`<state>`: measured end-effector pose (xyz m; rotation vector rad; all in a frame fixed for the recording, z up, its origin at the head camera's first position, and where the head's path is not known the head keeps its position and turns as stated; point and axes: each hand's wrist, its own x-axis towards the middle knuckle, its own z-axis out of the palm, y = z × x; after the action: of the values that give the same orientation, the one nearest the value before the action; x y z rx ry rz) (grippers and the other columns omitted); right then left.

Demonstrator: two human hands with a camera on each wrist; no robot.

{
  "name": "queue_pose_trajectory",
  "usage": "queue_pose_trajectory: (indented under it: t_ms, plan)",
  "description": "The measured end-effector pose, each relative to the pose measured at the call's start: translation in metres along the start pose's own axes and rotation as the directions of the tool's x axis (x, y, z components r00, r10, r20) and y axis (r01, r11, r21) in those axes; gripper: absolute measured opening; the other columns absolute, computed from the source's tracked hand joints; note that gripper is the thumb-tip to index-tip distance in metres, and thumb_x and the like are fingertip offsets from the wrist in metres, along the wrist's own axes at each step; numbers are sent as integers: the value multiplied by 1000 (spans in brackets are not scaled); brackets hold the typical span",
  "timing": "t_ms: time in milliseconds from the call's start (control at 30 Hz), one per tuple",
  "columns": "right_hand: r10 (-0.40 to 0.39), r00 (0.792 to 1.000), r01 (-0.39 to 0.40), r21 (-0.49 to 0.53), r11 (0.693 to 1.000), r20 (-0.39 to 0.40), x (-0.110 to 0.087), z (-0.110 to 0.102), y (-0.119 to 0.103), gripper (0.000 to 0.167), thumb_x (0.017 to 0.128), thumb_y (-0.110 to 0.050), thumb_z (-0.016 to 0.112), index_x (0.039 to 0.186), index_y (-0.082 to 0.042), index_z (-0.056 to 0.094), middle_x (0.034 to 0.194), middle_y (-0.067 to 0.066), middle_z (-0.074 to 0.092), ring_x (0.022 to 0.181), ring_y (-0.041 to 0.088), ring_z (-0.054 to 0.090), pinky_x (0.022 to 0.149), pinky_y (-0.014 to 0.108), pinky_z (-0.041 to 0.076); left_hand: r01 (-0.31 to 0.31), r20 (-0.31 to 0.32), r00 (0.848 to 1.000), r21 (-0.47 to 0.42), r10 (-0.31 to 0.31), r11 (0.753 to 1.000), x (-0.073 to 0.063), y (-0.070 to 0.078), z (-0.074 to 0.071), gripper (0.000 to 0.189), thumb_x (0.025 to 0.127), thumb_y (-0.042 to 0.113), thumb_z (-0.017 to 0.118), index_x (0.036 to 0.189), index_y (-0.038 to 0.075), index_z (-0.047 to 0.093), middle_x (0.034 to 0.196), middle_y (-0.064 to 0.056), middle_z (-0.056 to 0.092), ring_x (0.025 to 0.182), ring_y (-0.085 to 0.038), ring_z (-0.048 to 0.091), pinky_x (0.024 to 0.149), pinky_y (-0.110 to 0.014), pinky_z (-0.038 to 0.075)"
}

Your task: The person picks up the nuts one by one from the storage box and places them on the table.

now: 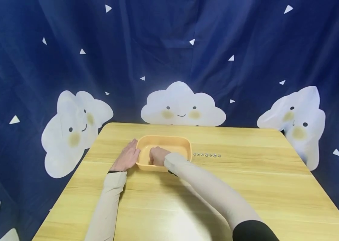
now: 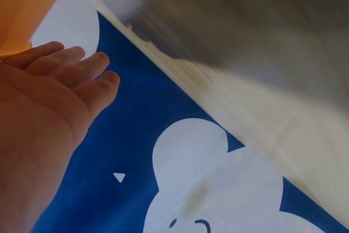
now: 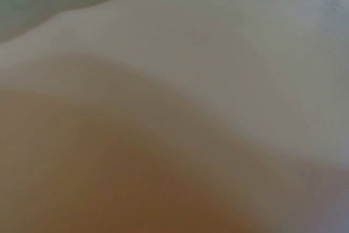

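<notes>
An orange rectangular plastic tray stands on the wooden table in the head view. My left hand rests against the tray's left side with its fingers extended; in the left wrist view that hand lies beside the orange wall. My right hand reaches down inside the tray, knuckles up. Its fingertips are hidden, so whether they hold anything cannot be seen. Blurred pale and orange surfaces fill the right wrist view. To the right of the tray, several small shiny metal pieces lie in a row.
The light wooden table reaches past the tray on every side. Behind it hangs a dark blue curtain with white clouds and triangles. My right forearm crosses over the tray's front right corner.
</notes>
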<state>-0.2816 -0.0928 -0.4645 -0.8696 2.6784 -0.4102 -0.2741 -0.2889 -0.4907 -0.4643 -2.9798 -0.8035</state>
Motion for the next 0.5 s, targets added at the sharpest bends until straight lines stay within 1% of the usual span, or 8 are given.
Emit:
queue_pose_trajectory:
  t_ms: [67,133,233,300,367,433,467,500]
  plan:
    - [14,1000,-14,-7,1000,10,1,0,-2,22,97,-21,72,79,-11,82,80,0,79,63,8,59,64,18,55,3,5,1000,-4,-3,1000,-1,0,0,59,109,20,28,156,-15,27,167,-32,25,157,-46,24,131,-56,20]
    - [25,1000,-25,-16,1000,18,1,0,-3,22,98,-22,72,80,-12,81,79,-1,78,63,8,58,62,18,54,4,6,1000,-2,-4,1000,-1,0,0,59,109,20,28,156,-15,27,166,-32,26,157,-46,24,131,-56,21]
    - [29,999,-28,-12,1000,24,0,-1,-4,25,98,-22,71,76,-14,76,74,-3,73,62,7,55,59,18,51,7,5,1000,2,-7,1000,-2,0,0,59,109,20,27,156,-15,28,166,-32,26,157,-46,25,131,-56,21]
    - [26,999,-26,-8,1000,42,-1,-1,-4,36,100,-21,68,65,-14,66,63,-5,62,55,7,47,52,18,43,8,4,1000,3,-8,1000,-1,-1,0,59,109,20,27,157,-14,28,166,-32,27,157,-45,25,131,-56,22]
    - [26,998,-25,-13,1000,65,0,-2,-5,49,102,-20,65,55,-16,52,52,-6,47,48,7,36,46,18,33,8,4,1000,1,-8,1000,0,-1,0,59,109,20,27,157,-14,28,166,-32,27,157,-45,25,131,-56,21]
    - [29,996,-26,-34,999,86,1,-2,-6,57,104,-20,62,51,-18,41,46,-6,34,44,8,28,42,19,27,8,3,1000,-2,-8,1000,0,0,0,59,109,21,27,157,-14,28,166,-31,27,157,-46,25,131,-56,21]
    - [32,995,-28,-46,999,97,2,-2,-6,60,105,-20,61,50,-18,37,44,-6,30,43,8,25,42,20,24,9,4,1000,-4,-9,1000,0,-1,0,59,109,21,28,157,-14,28,166,-31,27,157,-46,25,131,-56,21]
    - [33,995,-28,-59,998,96,3,-2,-7,60,105,-20,60,49,-18,37,43,-7,29,41,7,25,41,20,24,9,4,1000,-3,-9,1000,0,-1,-1,59,109,21,27,157,-14,28,166,-31,27,157,-46,25,131,-56,21]
